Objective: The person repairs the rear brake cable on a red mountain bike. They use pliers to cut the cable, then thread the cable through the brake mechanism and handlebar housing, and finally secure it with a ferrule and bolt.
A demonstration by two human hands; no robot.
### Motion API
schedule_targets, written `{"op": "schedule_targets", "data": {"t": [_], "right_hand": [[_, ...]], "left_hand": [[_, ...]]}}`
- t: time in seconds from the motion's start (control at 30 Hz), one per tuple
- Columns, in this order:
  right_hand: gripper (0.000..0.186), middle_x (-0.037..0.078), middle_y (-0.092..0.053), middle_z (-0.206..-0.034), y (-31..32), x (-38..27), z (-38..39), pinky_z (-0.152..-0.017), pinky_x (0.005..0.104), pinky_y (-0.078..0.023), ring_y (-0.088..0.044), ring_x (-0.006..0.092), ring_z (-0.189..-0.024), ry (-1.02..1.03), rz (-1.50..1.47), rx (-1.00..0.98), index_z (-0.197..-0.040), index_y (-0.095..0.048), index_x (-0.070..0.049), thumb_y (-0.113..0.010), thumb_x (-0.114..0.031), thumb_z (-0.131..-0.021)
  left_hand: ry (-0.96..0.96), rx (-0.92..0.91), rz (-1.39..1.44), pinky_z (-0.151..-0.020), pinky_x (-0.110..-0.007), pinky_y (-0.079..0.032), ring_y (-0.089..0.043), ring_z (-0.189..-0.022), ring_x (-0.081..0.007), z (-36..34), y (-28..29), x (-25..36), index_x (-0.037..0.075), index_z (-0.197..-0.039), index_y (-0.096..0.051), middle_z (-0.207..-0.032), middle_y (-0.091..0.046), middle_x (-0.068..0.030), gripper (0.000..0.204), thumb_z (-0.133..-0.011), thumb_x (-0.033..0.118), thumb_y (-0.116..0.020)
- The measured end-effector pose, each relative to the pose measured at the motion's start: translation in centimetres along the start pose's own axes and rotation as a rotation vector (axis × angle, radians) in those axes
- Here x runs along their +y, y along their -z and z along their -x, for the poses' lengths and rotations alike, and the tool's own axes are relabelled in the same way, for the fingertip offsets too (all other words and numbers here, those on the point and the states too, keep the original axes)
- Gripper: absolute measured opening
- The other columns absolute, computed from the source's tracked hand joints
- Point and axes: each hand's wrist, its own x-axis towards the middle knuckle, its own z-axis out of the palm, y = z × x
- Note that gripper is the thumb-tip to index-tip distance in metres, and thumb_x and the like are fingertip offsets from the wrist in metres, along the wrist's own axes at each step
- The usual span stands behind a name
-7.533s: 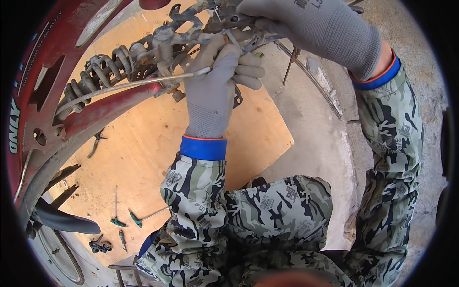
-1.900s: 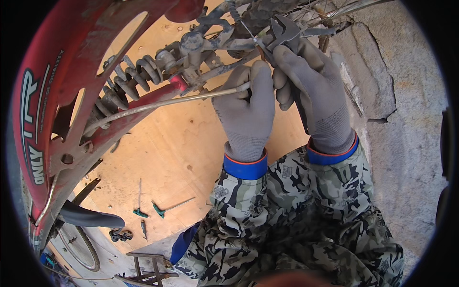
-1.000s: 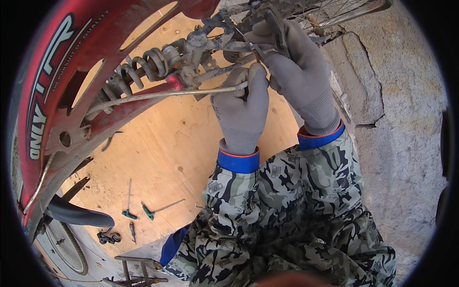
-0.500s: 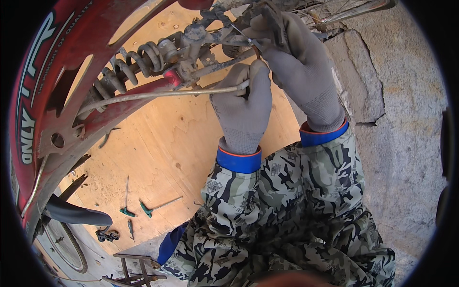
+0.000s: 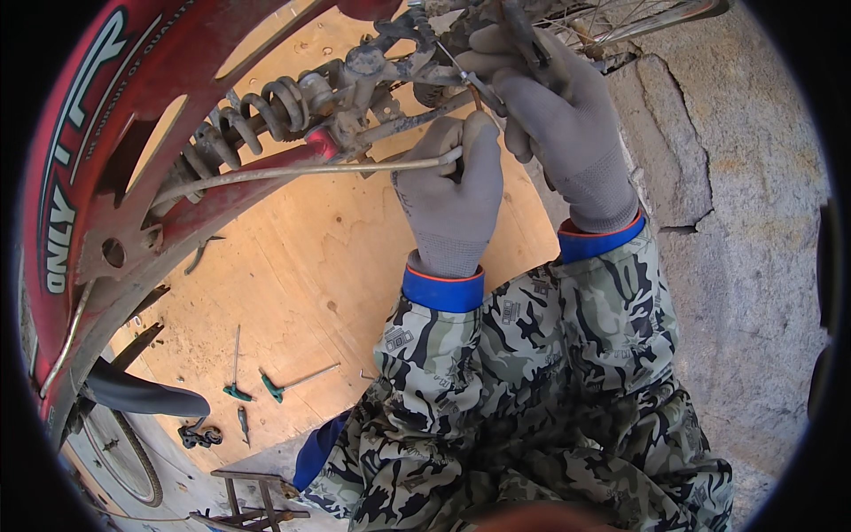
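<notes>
The red bicycle frame (image 5: 115,133) runs down the left side, with a dirty spring shock (image 5: 284,106) beside its linkage (image 5: 363,62). My left hand (image 5: 448,191) is closed on a pale cable housing (image 5: 319,168) just below the linkage; a thin wire (image 5: 452,58) rises above its fingertips. Just up and to the right, my right hand (image 5: 563,142), also gloved in grey, is closed round a dark metal wrench-like tool (image 5: 532,40) at the cable's upper end. The tool's working end is partly hidden by fingers and bike parts.
On the plywood board (image 5: 310,248) lie T-handle keys (image 5: 275,386), a small screwdriver (image 5: 243,424), pliers (image 5: 199,254) and a black part (image 5: 199,434). A saddle (image 5: 151,390), wheel (image 5: 124,452) and metal stand (image 5: 266,496) are lower left; cracked concrete (image 5: 736,266) is right.
Since the earliest frame both hands have drawn together, the right now holding the dark tool. Over the last second its fingers and the tool have shifted slightly; the left hand is nearly still.
</notes>
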Motion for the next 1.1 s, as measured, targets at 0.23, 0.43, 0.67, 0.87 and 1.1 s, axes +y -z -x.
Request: {"op": "schedule_targets", "data": {"t": [0.23, 0.43, 0.67, 0.87, 1.1], "right_hand": [[0.027, 0.014, -0.070, -0.085, 0.5, -3.2, -2.1, -0.064, 0.0350, -0.052, -0.066, 0.0247, -0.073, 0.261, 0.400, -0.083, -0.113, -0.069, 0.000, -0.067, -0.015, -0.092], [0.023, 0.019, -0.068, -0.069, -2.1, -4.9, -3.3, -0.064, 0.0399, -0.054, -0.072, 0.0290, -0.068, 0.331, 0.789, 0.160, -0.093, -0.075, 0.002, -0.070, -0.019, -0.087], [0.026, 0.018, -0.067, -0.064, -1.3, -6.7, -3.9, -0.058, 0.0382, -0.052, -0.068, 0.0266, -0.058, -0.151, 0.649, -0.187, -0.082, -0.075, 0.005, -0.071, -0.021, -0.086], [0.024, 0.002, -0.060, -0.058, -2.0, -4.2, -4.7, -0.047, 0.0271, -0.042, -0.056, 0.0091, -0.050, -0.250, 0.404, -0.171, -0.085, -0.075, 0.004, -0.070, -0.019, -0.090], [0.021, -0.002, -0.058, -0.059, -1.3, -3.7, -4.5, -0.047, 0.0245, -0.040, -0.053, 0.0057, -0.051, -0.229, 0.327, -0.140, -0.082, -0.073, 0.002, -0.069, -0.016, -0.091]], "left_hand": [[0.009, -0.023, -0.002, -0.050, -0.029, -0.033, -0.040, -0.054, -0.0065, 0.1, 0.3, 0.2, -0.002, -0.074, -0.058, -0.058, -0.048, -0.0019, 0.025, -0.095, 0.009, -0.067], [-0.008, -0.044, -0.049, -0.050, -0.029, -0.033, -0.040, -0.053, -0.0084, 0.4, 0.9, 0.1, -0.001, -0.074, -0.058, -0.058, -0.047, -0.0030, 0.025, -0.095, 0.010, -0.068], [0.039, -0.054, -0.043, -0.049, -0.031, -0.031, -0.036, -0.052, -0.0130, 0.3, 1.2, -0.4, -0.001, -0.073, -0.055, -0.058, -0.044, -0.0049, 0.029, -0.094, 0.011, -0.069], [-0.026, -0.063, -0.102, -0.049, -0.031, -0.031, -0.036, -0.052, -0.0132, 0.0, 1.4, -0.7, -0.001, -0.073, -0.055, -0.058, -0.043, -0.0050, 0.029, -0.094, 0.011, -0.071], [0.037, -0.030, 0.019, -0.049, -0.029, -0.031, -0.039, -0.052, -0.0106, 0.3, 1.1, -0.5, -0.002, -0.073, -0.054, -0.059, -0.046, -0.0048, 0.029, -0.093, 0.011, -0.071]]}}
